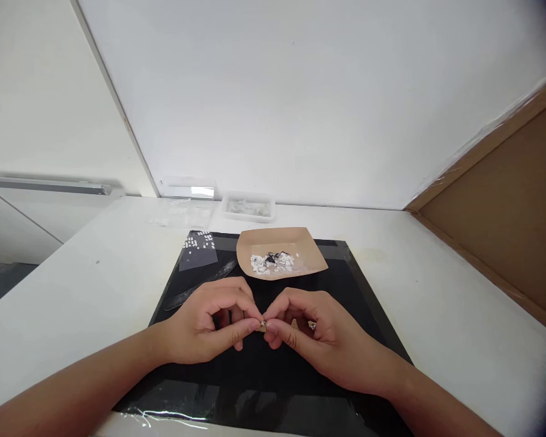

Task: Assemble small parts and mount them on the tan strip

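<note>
Over the black mat (255,376), my left hand (221,321) and my right hand (316,334) meet fingertip to fingertip. Each pinches thumb against index finger, and a tiny shiny piece (263,324) shows between them, too small to name. Inside the curl of my right hand there is another small shiny bit (312,326), partly hidden by the fingers. Just beyond the hands, a brown paper tray (312,252) holds white scraps (259,265) and some black bits. A dark, narrow strip (195,291) lies behind my left hand.
A clear sheet with small white rectangles (199,252) lies at the mat's far left corner. Behind the mat are a translucent plastic box (249,207) and clear plastic bags (182,213) on the white table (91,285). A brown framed panel (495,200) stands at the right.
</note>
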### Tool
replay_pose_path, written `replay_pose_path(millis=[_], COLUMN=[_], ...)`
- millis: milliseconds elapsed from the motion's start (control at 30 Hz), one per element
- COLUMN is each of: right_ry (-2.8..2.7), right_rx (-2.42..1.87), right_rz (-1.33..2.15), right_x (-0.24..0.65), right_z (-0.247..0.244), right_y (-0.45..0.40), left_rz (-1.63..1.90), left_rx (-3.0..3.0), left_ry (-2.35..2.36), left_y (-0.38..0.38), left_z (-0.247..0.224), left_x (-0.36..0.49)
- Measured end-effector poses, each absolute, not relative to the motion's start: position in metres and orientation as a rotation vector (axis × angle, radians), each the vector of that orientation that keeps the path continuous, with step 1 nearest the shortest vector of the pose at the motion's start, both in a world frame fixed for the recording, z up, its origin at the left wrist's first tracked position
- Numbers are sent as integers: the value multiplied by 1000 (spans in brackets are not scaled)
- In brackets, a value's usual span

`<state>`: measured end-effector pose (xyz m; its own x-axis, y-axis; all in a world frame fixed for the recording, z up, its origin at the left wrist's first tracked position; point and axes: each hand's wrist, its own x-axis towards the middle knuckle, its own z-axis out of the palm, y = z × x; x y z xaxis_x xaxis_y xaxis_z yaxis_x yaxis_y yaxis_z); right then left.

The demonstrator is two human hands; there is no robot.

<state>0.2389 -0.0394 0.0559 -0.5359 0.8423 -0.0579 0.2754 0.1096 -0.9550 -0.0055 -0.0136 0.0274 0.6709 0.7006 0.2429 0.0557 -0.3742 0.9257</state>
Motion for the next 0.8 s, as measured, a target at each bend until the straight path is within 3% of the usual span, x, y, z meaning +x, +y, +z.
replay_pose_path(millis=[800], right_ry=[-1793], right_rx=[-1109], right_rz=[1542], right_x=[237], right_z=[53], right_y=[-41], left_rz=[733], left_rx=[1734], left_ry=[650], left_y=[-19], left_z=[32], left_x=[-3])
